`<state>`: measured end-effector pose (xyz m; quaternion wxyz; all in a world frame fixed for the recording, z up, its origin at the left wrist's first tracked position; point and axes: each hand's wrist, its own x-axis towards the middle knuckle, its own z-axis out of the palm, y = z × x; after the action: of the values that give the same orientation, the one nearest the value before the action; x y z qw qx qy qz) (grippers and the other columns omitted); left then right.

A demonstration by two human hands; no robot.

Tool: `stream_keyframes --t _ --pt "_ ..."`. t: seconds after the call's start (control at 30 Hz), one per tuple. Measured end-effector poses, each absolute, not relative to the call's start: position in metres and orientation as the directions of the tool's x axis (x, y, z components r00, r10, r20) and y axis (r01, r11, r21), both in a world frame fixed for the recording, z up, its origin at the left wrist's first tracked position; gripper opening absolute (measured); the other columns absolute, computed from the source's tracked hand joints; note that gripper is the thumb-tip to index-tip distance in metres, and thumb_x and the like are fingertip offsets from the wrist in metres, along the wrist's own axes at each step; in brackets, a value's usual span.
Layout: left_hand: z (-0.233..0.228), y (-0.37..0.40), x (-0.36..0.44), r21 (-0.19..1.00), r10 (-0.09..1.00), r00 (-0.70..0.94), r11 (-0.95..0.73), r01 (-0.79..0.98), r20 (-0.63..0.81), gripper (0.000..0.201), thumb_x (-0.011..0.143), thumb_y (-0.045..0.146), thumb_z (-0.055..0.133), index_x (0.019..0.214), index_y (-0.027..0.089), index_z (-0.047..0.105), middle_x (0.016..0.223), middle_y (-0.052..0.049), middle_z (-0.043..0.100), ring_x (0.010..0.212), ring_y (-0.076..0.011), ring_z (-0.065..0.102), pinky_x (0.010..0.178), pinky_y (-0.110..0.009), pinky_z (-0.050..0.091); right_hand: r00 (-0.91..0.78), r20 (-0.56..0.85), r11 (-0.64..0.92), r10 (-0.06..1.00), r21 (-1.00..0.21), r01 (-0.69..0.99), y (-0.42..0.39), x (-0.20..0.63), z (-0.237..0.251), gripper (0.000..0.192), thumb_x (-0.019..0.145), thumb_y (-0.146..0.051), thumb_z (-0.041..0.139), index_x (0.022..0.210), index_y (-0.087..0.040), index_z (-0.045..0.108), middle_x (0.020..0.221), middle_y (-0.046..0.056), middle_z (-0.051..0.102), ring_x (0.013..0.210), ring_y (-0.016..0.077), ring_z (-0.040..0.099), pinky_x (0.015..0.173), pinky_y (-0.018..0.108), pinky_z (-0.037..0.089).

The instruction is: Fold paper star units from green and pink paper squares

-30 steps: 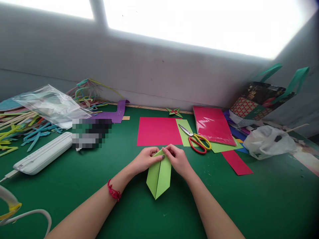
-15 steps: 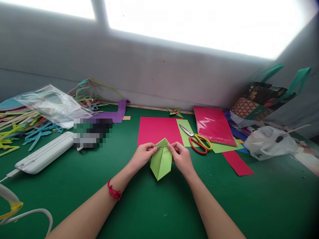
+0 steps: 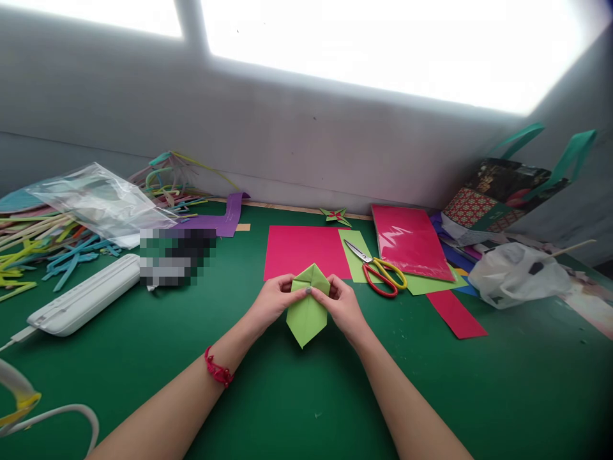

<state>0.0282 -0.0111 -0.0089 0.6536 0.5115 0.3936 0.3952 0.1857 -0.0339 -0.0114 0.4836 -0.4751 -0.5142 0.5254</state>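
A folded light-green paper (image 3: pixel 305 322), pointed at top and bottom, is held between my two hands above the green table (image 3: pixel 287 409). My left hand (image 3: pixel 275 299) is closed on its left edge, thumb across the front. My right hand (image 3: pixel 341 303) pinches the right edge in the same way. Both thumb tips meet at the middle crease, just below the small folded flaps at the top. The fingers behind the paper are partly hidden. Beyond the hands lies a flat red paper sheet (image 3: pixel 306 249).
Scissors (image 3: pixel 378 268) with red and yellow handles rest right of the red sheet. A folded paper star (image 3: pixel 336 216) sits by the wall. Farther right are a wrapped red paper pack (image 3: pixel 412 243) and a plastic bag (image 3: pixel 517 275). A white power strip (image 3: pixel 86 294) lies left.
My thumbs have moved inward and down from the top corners to the paper's middle crease. The top flaps now show more fully. The other things stay in place.
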Motion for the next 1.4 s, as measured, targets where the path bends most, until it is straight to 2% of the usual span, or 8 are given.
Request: stream_keyframes --t 0.27,0.43,0.67,0.87,1.1,1.2,1.33,1.4 --pt "-0.009 -0.01 0.026 0.977 0.914 0.387 0.181 -0.109 -0.126 0.034 0.063 0.033 0.067 0.09 0.014 0.06 0.089 -0.008 0.067 0.083 -0.0227 0.062 0.073 -0.033 0.049 -0.179 -0.044 -0.061 0.983 -0.994 -0.095 -0.036 0.182 -0.007 0.026 0.071 -0.041 0.058 0.084 -0.019 0.054 0.078 0.003 0.06 0.076 0.0199 0.058 0.065 0.03 0.047" --pt "-0.009 -0.011 0.027 0.982 0.923 0.37 0.157 -0.103 -0.109 0.032 0.063 0.033 0.067 0.088 0.014 0.06 0.086 -0.007 0.067 0.081 -0.022 0.062 0.072 -0.032 0.049 -0.048 0.027 0.031 0.998 -0.997 0.071 -0.034 0.185 -0.007 0.027 0.077 -0.044 0.049 0.077 -0.019 0.056 0.07 0.001 0.056 0.066 0.0157 0.053 0.056 0.025 0.043" --pt "-0.011 -0.012 0.027 0.989 0.919 0.387 0.116 -0.096 -0.07 0.029 0.064 0.032 0.067 0.087 0.014 0.06 0.084 -0.005 0.067 0.08 -0.0201 0.062 0.07 -0.028 0.049 0.001 0.164 0.16 0.986 -0.963 0.218 -0.031 0.194 -0.011 0.025 0.074 -0.041 0.053 0.069 -0.018 0.059 0.069 0.001 0.051 0.061 0.0124 0.045 0.054 0.023 0.038" --pt "-0.012 -0.013 0.028 0.97 0.886 0.406 0.243 0.008 -0.225 0.03 0.062 0.035 0.068 0.083 0.013 0.064 0.083 -0.007 0.068 0.077 -0.022 0.063 0.066 -0.028 0.049 0.053 0.185 0.17 0.981 -0.962 0.215 -0.033 0.188 -0.013 0.025 0.075 -0.04 0.052 0.066 -0.018 0.057 0.067 -0.001 0.048 0.058 0.0111 0.043 0.054 0.023 0.036" --pt "-0.01 -0.016 0.028 0.968 0.844 0.48 0.243 0.057 -0.24 0.028 0.063 0.035 0.067 0.08 0.013 0.065 0.08 -0.007 0.068 0.073 -0.02 0.063 0.062 -0.026 0.048 0.011 0.132 0.128 0.991 -0.975 0.18 -0.034 0.191 -0.007 0.023 0.076 -0.041 0.051 0.079 -0.019 0.061 0.076 0.001 0.055 0.068 0.0137 0.049 0.06 0.024 0.039" --pt "-0.012 -0.018 0.029 0.967 0.817 0.523 0.247 0.065 -0.243 0.028 0.064 0.036 0.066 0.079 0.013 0.065 0.08 -0.007 0.068 0.073 -0.0204 0.062 0.063 -0.027 0.047 -0.013 0.14 0.141 0.99 -0.974 0.178 -0.034 0.189 -0.006 0.025 0.076 -0.041 0.051 0.073 -0.018 0.061 0.069 0.0 0.052 0.062 0.0128 0.048 0.055 0.023 0.038" --pt "-0.012 -0.019 0.033 0.979 0.828 0.525 0.194 0.067 -0.2 0.03 0.066 0.038 0.063 0.083 0.013 0.064 0.083 -0.007 0.067 0.077 -0.0229 0.062 0.066 -0.03 0.048 0.018 0.189 0.182 0.982 -0.963 0.199 -0.037 0.188 -0.002 0.024 0.076 -0.038 0.052 0.068 -0.018 0.06 0.065 0.0 0.049 0.059 0.0119 0.046 0.053 0.023 0.038" --pt "-0.006 -0.019 0.035 0.996 0.877 0.473 0.093 0.012 -0.088 0.031 0.071 0.039 0.058 0.091 0.015 0.062 0.096 -0.008 0.065 0.09 -0.0235 0.059 0.075 -0.031 0.046 0.123 0.272 0.24 0.955 -0.945 0.223 -0.039 0.194 0.006 0.02 0.078 -0.035 0.051 0.069 -0.018 0.059 0.067 0.001 0.049 0.061 0.0127 0.047 0.054 0.023 0.039"
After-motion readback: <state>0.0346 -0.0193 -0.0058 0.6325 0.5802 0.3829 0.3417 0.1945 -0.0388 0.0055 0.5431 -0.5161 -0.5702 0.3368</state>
